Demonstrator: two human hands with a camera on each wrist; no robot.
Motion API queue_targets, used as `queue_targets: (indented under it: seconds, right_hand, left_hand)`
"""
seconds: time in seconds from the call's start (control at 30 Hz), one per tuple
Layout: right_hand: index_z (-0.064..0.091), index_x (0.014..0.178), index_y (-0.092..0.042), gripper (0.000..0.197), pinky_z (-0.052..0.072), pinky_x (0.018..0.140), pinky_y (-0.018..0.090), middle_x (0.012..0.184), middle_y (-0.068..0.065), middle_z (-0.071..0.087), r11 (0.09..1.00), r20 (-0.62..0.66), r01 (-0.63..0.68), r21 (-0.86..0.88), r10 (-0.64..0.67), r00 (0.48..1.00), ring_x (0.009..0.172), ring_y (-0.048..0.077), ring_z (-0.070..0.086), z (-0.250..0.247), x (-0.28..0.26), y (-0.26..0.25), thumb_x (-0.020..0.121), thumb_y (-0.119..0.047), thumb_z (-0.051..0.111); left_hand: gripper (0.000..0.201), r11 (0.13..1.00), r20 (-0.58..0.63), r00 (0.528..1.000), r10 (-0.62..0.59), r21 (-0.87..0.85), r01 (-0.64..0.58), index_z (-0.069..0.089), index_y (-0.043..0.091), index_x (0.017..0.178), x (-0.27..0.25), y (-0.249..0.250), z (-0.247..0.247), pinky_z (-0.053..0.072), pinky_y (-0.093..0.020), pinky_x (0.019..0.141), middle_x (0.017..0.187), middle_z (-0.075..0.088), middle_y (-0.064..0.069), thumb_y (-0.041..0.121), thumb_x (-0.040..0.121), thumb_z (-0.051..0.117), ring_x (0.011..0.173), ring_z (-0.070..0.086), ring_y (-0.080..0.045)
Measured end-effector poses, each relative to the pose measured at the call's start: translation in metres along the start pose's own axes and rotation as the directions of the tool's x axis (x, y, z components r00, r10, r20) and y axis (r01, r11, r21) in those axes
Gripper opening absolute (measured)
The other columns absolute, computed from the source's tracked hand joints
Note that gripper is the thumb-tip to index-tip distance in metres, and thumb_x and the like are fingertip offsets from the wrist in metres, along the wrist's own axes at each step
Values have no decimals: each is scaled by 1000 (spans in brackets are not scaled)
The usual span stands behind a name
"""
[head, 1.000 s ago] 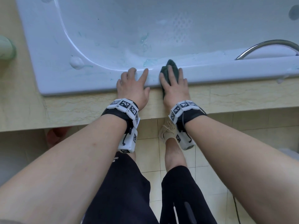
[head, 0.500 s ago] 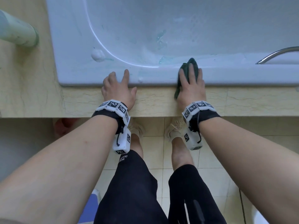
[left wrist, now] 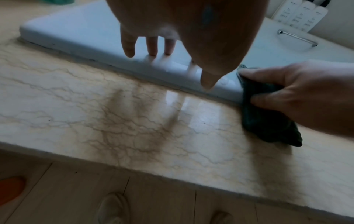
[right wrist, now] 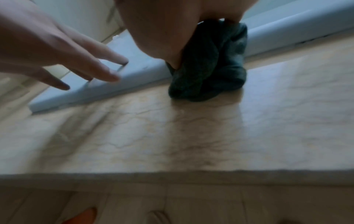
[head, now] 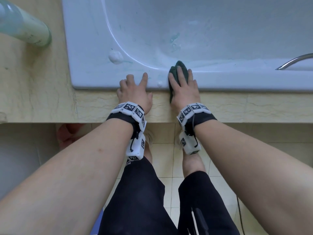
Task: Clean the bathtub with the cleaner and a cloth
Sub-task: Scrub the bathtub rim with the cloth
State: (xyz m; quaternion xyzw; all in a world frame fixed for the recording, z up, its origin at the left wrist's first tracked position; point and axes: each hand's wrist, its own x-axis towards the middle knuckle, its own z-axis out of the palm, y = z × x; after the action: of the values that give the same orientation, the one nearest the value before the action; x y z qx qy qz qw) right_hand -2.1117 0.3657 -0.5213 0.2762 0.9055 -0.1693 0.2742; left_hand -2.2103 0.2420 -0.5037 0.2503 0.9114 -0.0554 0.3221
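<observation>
Shorts at the near edge of the head view carry a small white print on the left leg, too small and skewed to read. Beyond them runs the marble ledge, and on it the left hand lies open, fingers straight and tips on the near rim of the bathtub. Just beside it the right hand presses the dark green cloth onto that rim, thumb curled against its tail, which trails onto the ledge. Compared with half a second ago the cloth sits closer to the left hand, so the stroke is probably travelling toward the tub's near left corner, where a blob of foam remains unwiped. The cleaner bottle lies on the ledge's far left corner, its label blurred. Three white bottles at the far end bear illegible print.
</observation>
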Motion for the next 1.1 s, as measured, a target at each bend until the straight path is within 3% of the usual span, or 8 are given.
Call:
queue_targets:
  seconds: [0.17, 0.27, 0.5, 0.6, 0.73, 0.8, 0.97, 1.1]
  right_hand:
    - [10, 151, -28, 62, 9, 118, 48, 159, 0, -8, 960, -25, -263, 96, 267, 963, 144, 36, -7, -8, -20, 67, 96, -18, 39]
    - [10, 151, -26, 62, 15, 117, 49, 159, 1, -6, 924, -24, -355, 144, 362, 932, 144, 39, -6, -11, -22, 72, 95, -14, 37]
    - [8, 150, -31, 77, 7, 117, 48, 159, -4, -10, 994, -20, -93, 55, 94, 995, 145, 32, -9, 5, 0, -26, 87, -10, 45]
    - [11, 150, -30, 71, 12, 117, 49, 159, -3, -7, 994, -42, -96, 50, 98, 994, 145, 31, -7, 5, -6, -5, 90, -14, 46]
    - [11, 151, -28, 66, 9, 118, 48, 159, 0, -6, 947, -40, -297, 120, 304, 952, 144, 36, -5, -5, -19, 63, 94, -15, 43]
    - [11, 151, -25, 64, 10, 118, 47, 159, 2, -6, 941, -24, -317, 116, 322, 947, 144, 39, -6, -9, -20, 74, 95, -15, 39]
    - [11, 150, -31, 72, 4, 118, 50, 159, -2, -7, 988, -29, -143, 64, 145, 989, 144, 34, -8, -5, -7, 21, 90, -9, 46]
    - [18, 149, -29, 65, 8, 116, 49, 159, -2, -1, 998, -36, -20, 63, 23, 999, 145, 33, -6, 1, 0, 4, 92, -15, 44]
  left_hand:
    - [67, 998, 45, 998, 39, 40, -41, 18, 33, 148, 2, -3, -6, 36, -43, 96, 141, 26, -14, 48, 92, 51, 122, 32, -34]
    - [68, 998, 56, 997, 44, 40, -47, 17, 33, 149, 2, -3, -7, 36, -43, 96, 142, 25, -13, 48, 92, 50, 123, 32, -33]
    - [69, 996, 27, 998, 51, 69, -53, 17, 34, 149, 1, -5, -5, 36, -44, 95, 141, 26, -12, 52, 92, 50, 123, 32, -33]
    - [69, 996, 37, 998, 43, 72, -46, 16, 33, 149, 1, -3, -5, 36, -45, 95, 141, 26, -13, 52, 92, 49, 124, 32, -33]
    - [70, 995, 41, 997, 58, 82, -61, 15, 33, 149, 2, -5, -3, 37, -45, 94, 141, 26, -14, 54, 92, 48, 123, 32, -34]
    - [70, 995, 36, 998, 59, 81, -62, 15, 33, 149, 2, -5, -3, 38, -45, 94, 141, 26, -14, 56, 92, 46, 123, 32, -34]
    - [68, 998, 19, 999, 36, 43, -37, 16, 33, 150, 1, -3, -1, 38, -46, 97, 141, 26, -14, 59, 93, 42, 124, 32, -35]
    - [66, 999, -4, 1000, 28, 35, -28, 19, 33, 149, 1, -2, 2, 37, -47, 97, 141, 27, -15, 59, 93, 41, 124, 32, -35]
